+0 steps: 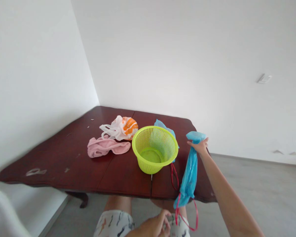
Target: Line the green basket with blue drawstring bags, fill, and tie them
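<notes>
My right hand (199, 144) is wrapped around the upper part of a blue plastic bag (188, 171), over the table's right side. Gathered and long, the bag hangs down past the front edge, its red drawstrings (179, 210) dangling over my lap. My left hand (160, 225) is low above my thighs, fingers loosely bent and apart, with nothing visible in it. Left of the held bag stands a lime-green plastic basket (151, 168) with perforated sides; its inside shows only the bare bottom. Behind it lies another blue plastic bag (162, 125), partly hidden, near a red string (174, 176).
A pink cloth (106, 147) lies crumpled on the dark red wooden table (81, 168), left of the basket. Just beyond the cloth is a white and orange plastic bag (120, 128). White walls (175, 65) border the table at the back and left.
</notes>
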A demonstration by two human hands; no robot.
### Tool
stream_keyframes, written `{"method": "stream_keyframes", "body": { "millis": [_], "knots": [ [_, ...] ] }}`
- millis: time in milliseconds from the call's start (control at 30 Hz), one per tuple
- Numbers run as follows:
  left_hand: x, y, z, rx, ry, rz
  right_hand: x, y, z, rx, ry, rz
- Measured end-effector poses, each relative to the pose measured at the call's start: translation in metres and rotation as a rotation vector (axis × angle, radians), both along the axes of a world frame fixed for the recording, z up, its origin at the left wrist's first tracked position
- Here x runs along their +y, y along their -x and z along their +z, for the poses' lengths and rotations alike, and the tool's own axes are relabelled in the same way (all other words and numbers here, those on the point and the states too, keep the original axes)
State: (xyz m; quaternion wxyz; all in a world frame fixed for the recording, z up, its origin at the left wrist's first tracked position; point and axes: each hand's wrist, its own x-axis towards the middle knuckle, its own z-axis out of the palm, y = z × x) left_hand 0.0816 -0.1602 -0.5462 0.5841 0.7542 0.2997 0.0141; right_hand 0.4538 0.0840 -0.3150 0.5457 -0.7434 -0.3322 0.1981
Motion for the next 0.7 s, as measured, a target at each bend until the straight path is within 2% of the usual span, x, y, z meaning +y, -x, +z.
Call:
{"method": "stream_keyframes", "body": {
  "millis": [100,200,233,333,400,533,600,700],
  "knots": [
    [0.012,0.058,-0.001,0.108,-0.075,0.133,-0.006,0.014,-0.038,-0.223,0.108,0.051],
    [0.018,0.127,-0.005,0.238,-0.103,0.368,-0.031,0.031,-0.099,-0.586,0.428,0.166],
    [0.02,0.148,-0.008,0.269,-0.117,0.452,-0.04,0.036,-0.118,-0.644,0.515,0.188],
    [0.021,0.194,-0.024,0.274,-0.183,0.618,-0.056,0.046,-0.158,-0.7,0.59,0.25],
    [0.02,0.209,-0.039,0.283,-0.233,0.672,-0.054,0.045,-0.166,-0.739,0.584,0.285],
    [0.018,0.214,-0.065,0.291,-0.332,0.716,-0.028,0.03,-0.158,-0.795,0.571,0.33],
    [0.023,0.211,-0.071,0.321,-0.357,0.742,-0.013,0.02,-0.151,-0.803,0.565,0.351],
    [0.039,0.203,-0.07,0.441,-0.382,0.758,0.002,0.007,-0.142,-0.792,0.553,0.376]
  ]
}}
